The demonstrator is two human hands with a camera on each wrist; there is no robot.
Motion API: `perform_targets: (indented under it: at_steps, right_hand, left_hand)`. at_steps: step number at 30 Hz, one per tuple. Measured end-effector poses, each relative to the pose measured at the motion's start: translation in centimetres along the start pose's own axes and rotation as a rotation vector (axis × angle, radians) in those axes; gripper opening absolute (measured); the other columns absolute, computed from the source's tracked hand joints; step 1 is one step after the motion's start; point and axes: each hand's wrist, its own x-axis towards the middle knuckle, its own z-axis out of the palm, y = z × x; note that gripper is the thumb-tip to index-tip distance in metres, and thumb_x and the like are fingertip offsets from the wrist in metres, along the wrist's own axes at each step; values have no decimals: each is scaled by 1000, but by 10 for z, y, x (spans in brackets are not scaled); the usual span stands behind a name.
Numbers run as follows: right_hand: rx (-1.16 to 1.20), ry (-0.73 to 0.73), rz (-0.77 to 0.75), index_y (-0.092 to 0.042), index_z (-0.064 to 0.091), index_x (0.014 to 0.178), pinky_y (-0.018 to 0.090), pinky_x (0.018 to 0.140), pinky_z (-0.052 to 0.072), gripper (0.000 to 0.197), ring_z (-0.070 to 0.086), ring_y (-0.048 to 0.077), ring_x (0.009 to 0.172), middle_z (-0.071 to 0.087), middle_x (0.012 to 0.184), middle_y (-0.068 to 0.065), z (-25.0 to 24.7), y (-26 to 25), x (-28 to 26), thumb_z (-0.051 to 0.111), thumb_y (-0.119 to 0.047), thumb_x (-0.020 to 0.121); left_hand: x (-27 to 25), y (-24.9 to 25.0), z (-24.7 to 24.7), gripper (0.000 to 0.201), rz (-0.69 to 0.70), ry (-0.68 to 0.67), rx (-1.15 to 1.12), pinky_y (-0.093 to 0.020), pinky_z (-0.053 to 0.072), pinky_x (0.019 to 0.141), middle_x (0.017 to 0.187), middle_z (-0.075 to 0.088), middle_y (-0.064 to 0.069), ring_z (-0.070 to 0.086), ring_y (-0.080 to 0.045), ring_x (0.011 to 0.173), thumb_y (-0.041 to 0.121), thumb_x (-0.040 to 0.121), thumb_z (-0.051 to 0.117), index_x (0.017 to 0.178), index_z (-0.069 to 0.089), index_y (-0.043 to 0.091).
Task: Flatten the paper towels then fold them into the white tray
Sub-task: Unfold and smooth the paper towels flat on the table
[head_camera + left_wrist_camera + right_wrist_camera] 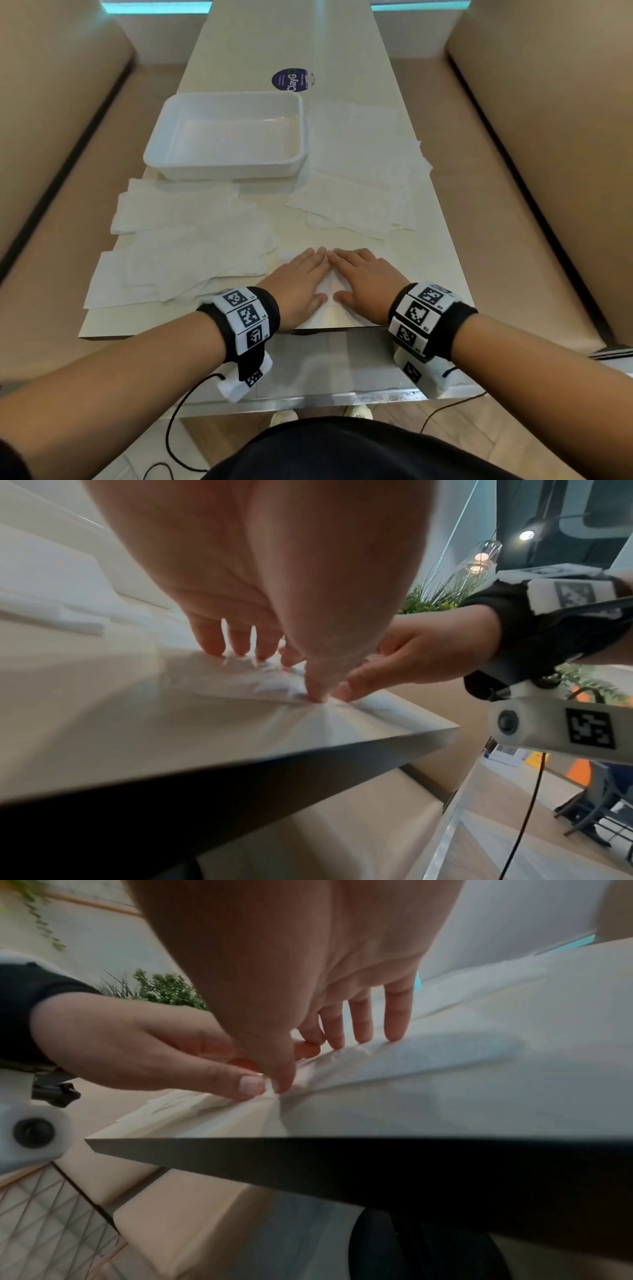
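A crumpled white paper towel [329, 291] lies at the near edge of the table. My left hand [301, 284] and right hand [359, 284] press flat on it side by side, fingers straight, index fingertips nearly touching. In the left wrist view the left hand's fingertips [240, 649] and thumb push down on the wrinkled towel [260, 680]. The right wrist view shows the right hand's fingers [394, 1015] spread over the same towel [411, 1053]. The white tray [191, 161] stands empty at the far left of the table.
Several flat paper towels lie in a loose pile [178, 253] left of my hands, and another pile [359, 178] lies right of the tray. A round blue sticker [291, 80] sits behind the tray. Beige benches [531, 154] flank the narrow table [438, 267].
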Motion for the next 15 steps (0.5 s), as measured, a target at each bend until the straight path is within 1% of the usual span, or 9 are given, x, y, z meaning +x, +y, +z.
perform_targets:
  at_steps: [4, 8, 10, 13, 15]
  right_hand:
    - [-10, -6, 31, -21, 12, 153, 38, 112, 25, 71, 13, 20, 144, 8, 160, -3, 3, 12, -8, 42, -49, 95]
    - [-9, -30, 79, -22, 8, 153, 38, 113, 24, 76, 10, 18, 144, 4, 160, -6, 2, 30, -19, 41, -55, 93]
    - [-10, -51, 100, -21, 6, 153, 38, 113, 23, 77, 8, 18, 145, 2, 160, -7, 1, 37, -25, 40, -56, 94]
    - [-7, -50, 145, -16, 6, 153, 38, 114, 22, 77, 8, 20, 145, 1, 161, -2, -2, 40, -34, 40, -53, 94]
    - [-3, -21, 107, -15, 7, 153, 37, 115, 19, 76, 8, 20, 146, 3, 161, 0, -3, 36, -38, 43, -48, 95]
  left_hand:
    - [-1, -3, -1, 74, -54, -59, 25, -29, -2, 120, 161, -14, -6, -11, -17, 148, 45, 101, 34, 153, -4, 10]
    - [-9, -11, -5, 84, -106, -106, 27, -29, -3, 119, 159, -20, -6, -15, -17, 147, 55, 97, 34, 152, -10, 9]
    - [-13, -14, -6, 86, -115, -106, 19, -28, -4, 118, 159, -21, -6, -15, -16, 147, 57, 96, 34, 152, -10, 9]
    - [-15, -14, -4, 85, -112, -86, 13, -27, -5, 117, 159, -21, -6, -16, -16, 147, 57, 97, 33, 153, -10, 10]
    - [-15, -14, -4, 84, -116, -71, 6, -28, -4, 118, 159, -19, -6, -15, -16, 147, 56, 96, 36, 153, -9, 12]
